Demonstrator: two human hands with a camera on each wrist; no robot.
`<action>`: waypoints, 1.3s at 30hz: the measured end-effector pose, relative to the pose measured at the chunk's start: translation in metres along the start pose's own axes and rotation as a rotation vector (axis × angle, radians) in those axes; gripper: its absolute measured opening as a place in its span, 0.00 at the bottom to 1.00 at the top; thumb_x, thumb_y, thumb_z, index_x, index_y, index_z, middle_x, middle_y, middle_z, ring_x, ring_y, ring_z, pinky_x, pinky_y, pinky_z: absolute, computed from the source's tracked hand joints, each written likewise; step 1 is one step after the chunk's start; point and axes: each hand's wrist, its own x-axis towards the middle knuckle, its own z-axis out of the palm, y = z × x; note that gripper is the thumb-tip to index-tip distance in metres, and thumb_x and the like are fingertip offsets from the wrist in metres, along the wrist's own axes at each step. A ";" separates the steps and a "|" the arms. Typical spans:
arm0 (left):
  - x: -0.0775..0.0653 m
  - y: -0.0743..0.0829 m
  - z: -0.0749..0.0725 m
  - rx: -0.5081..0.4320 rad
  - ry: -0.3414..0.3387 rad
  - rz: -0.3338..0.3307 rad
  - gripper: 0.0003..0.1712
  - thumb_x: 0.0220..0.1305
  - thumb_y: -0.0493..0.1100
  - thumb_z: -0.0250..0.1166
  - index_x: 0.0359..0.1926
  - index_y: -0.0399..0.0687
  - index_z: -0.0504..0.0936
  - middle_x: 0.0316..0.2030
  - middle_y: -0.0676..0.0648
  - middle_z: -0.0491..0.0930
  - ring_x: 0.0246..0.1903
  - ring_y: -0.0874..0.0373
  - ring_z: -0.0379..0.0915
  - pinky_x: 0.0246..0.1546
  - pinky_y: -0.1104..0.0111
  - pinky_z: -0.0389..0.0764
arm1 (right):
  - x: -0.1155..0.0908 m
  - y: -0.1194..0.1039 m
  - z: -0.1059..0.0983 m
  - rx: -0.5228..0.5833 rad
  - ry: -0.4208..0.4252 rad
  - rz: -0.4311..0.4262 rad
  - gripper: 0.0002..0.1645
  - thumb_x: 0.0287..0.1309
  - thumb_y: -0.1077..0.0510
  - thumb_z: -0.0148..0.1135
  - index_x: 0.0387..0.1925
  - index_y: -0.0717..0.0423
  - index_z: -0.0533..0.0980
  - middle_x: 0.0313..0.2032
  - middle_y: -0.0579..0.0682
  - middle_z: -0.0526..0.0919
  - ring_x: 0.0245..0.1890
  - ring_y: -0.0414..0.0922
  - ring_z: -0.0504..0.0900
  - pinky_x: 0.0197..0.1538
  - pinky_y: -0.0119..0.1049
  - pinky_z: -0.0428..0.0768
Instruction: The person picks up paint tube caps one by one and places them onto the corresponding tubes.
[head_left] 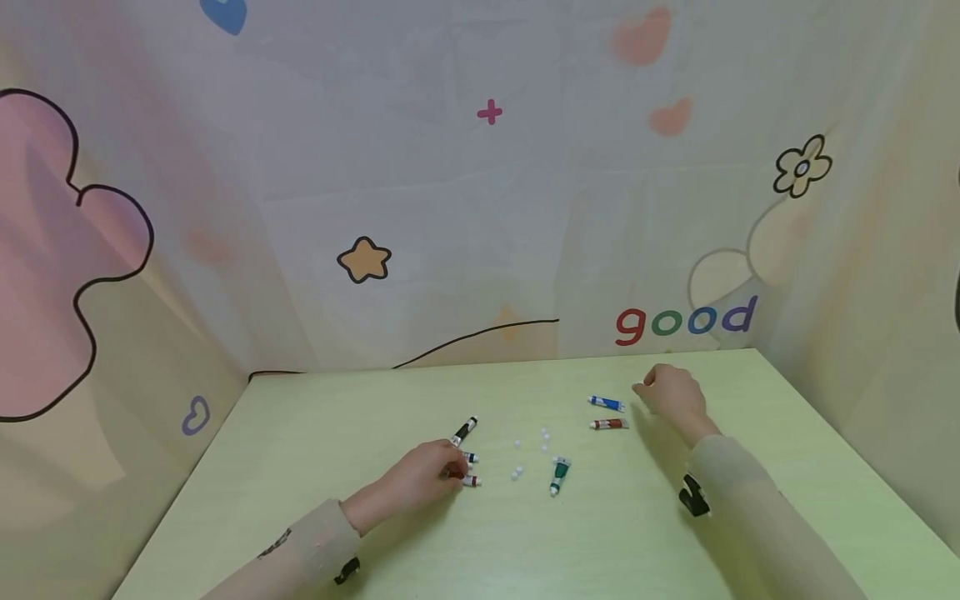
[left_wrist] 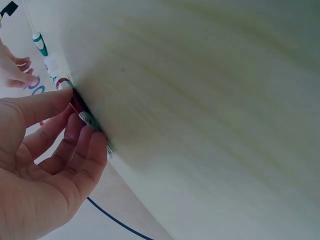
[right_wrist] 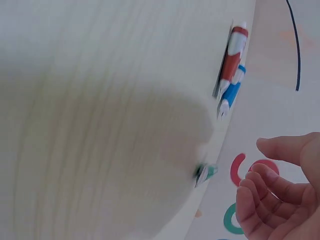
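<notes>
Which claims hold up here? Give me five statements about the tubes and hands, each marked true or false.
1. The left hand holds a dark red tube. True.
2. The brick-red tube lies nearer the person than the blue tube. True.
3. The right hand grips the blue tube. False: the blue tube lies on the table, apart from that hand.
4. In the head view, small white pieces lie right of the black tube. True.
5. The black tube is nearest the right hand. False: it lies close to the left hand.
</notes>
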 end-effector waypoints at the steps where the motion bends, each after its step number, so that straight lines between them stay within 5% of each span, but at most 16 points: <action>1: 0.000 0.000 0.000 0.000 -0.003 0.004 0.03 0.62 0.32 0.70 0.37 0.42 0.85 0.34 0.53 0.79 0.34 0.63 0.74 0.38 0.69 0.79 | -0.001 -0.003 0.002 0.002 0.002 -0.003 0.19 0.68 0.55 0.62 0.43 0.72 0.76 0.35 0.62 0.82 0.34 0.55 0.77 0.42 0.50 0.78; 18: -0.007 -0.001 -0.007 -0.006 -0.053 -0.026 0.05 0.61 0.35 0.72 0.35 0.44 0.83 0.30 0.53 0.76 0.30 0.64 0.68 0.32 0.70 0.74 | -0.031 -0.063 0.022 0.001 -0.016 -0.189 0.13 0.64 0.57 0.66 0.41 0.65 0.78 0.26 0.50 0.80 0.23 0.44 0.75 0.28 0.37 0.74; 30: -0.013 -0.006 -0.006 -0.018 -0.053 -0.048 0.06 0.60 0.37 0.73 0.35 0.45 0.83 0.30 0.55 0.75 0.29 0.64 0.67 0.32 0.70 0.72 | -0.052 -0.087 0.048 -0.029 -0.104 -0.316 0.09 0.60 0.56 0.71 0.37 0.58 0.82 0.27 0.47 0.76 0.26 0.43 0.72 0.31 0.36 0.73; 39: -0.013 -0.005 -0.011 -0.099 -0.088 -0.068 0.07 0.60 0.35 0.73 0.34 0.45 0.81 0.28 0.56 0.76 0.28 0.64 0.68 0.32 0.70 0.73 | -0.057 -0.090 0.065 -0.061 -0.210 -0.292 0.08 0.58 0.56 0.73 0.35 0.54 0.82 0.26 0.45 0.76 0.28 0.43 0.72 0.34 0.36 0.72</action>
